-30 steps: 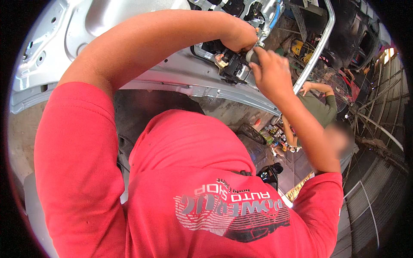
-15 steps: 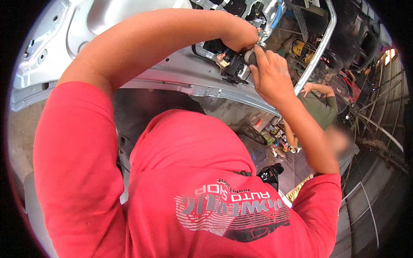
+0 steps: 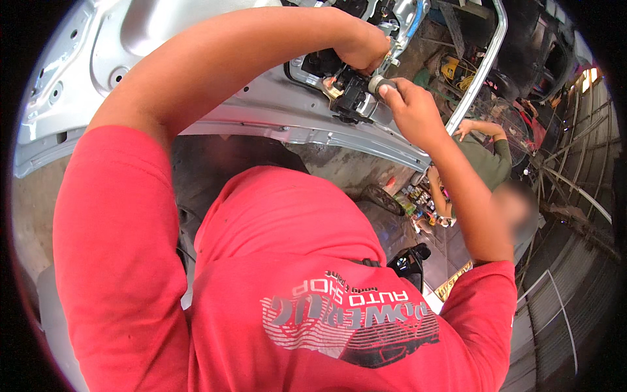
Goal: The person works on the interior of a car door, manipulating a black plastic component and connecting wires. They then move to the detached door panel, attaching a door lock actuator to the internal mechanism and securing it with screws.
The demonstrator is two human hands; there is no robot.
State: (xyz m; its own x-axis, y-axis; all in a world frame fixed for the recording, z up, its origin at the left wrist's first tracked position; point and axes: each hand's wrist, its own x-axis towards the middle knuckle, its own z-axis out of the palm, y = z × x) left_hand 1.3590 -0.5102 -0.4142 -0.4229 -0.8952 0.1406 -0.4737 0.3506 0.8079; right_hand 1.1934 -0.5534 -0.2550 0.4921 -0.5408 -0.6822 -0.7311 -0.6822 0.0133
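Observation:
A silver car body panel (image 3: 261,98) stretches across the top of the head view, with a black latch-like mechanism (image 3: 354,98) at its right end. My right hand (image 3: 413,110) comes to it from the right, fingers wrapped round a dark cylindrical tool (image 3: 386,83) with a pale collar; its exact kind is unclear. The collar end is close beside the mechanism. My left hand (image 3: 367,51) reaches over from above, closed just above the tool. Its fingertips are mostly hidden, and what they grip cannot be made out.
A pale metal frame edge (image 3: 483,78) slopes down just right of my hands. Beyond it a person in a dark green shirt (image 3: 483,160) has one arm raised. A wheel (image 3: 382,198) and assorted small items (image 3: 421,202) sit beneath the panel. Yellow equipment (image 3: 450,68) lies farther back.
My right hand has shifted slightly down and right, and its fingers, earlier extended over the tool's end, are now curled lower round it. My left hand stays near the same spot.

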